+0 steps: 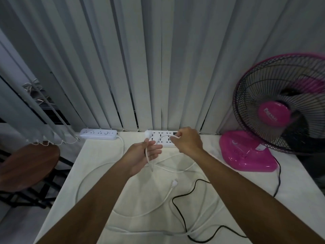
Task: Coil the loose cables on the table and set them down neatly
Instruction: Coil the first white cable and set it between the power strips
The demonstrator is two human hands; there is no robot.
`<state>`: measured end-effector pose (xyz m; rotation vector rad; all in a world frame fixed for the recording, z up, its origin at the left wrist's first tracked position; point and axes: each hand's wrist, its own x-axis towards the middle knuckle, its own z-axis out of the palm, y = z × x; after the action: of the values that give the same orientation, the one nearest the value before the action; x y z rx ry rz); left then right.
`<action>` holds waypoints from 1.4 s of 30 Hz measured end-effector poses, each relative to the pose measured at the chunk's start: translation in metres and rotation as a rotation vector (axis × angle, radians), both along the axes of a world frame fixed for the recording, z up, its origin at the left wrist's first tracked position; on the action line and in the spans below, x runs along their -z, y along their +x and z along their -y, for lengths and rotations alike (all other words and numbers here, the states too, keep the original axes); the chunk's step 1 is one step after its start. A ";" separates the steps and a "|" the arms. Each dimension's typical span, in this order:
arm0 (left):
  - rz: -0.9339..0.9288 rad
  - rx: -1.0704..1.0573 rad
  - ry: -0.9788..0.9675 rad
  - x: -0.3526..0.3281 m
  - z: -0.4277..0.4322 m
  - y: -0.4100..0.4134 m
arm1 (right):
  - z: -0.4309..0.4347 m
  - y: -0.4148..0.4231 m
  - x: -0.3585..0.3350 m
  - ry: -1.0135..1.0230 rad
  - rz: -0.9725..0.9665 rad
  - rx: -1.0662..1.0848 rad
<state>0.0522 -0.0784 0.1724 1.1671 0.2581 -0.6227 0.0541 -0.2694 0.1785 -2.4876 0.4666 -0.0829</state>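
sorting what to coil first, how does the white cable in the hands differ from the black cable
The white cable is lifted, gripped by the left hand and pinched by the right hand; the black cable lies untouched on the table. The white one arcs between the hands; the black one snakes loosely toward the fan. Neither is coiled.

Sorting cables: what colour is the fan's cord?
Black, clearest in the head view.

White-clothed table [98, 173] with two power strips [98, 134], pink fan [246, 154], loose white cables [84, 175] and black cable [181, 213].
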 end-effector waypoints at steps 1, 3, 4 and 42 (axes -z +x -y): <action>-0.017 -0.013 -0.016 0.002 0.004 0.001 | -0.007 -0.004 -0.005 0.102 0.021 -0.029; -0.040 -0.011 -0.031 0.004 0.010 0.002 | -0.021 -0.019 -0.007 0.258 0.088 -0.146; -0.052 -0.016 -0.054 0.003 0.013 0.001 | -0.028 -0.028 -0.004 0.299 0.112 -0.220; 0.012 0.291 -0.191 -0.038 -0.008 0.000 | 0.069 -0.040 0.060 0.319 -0.119 -0.121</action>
<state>0.0527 -0.0704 0.2103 1.0310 0.0160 -0.8760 0.0144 -0.3380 0.1188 -2.2075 0.3471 0.1754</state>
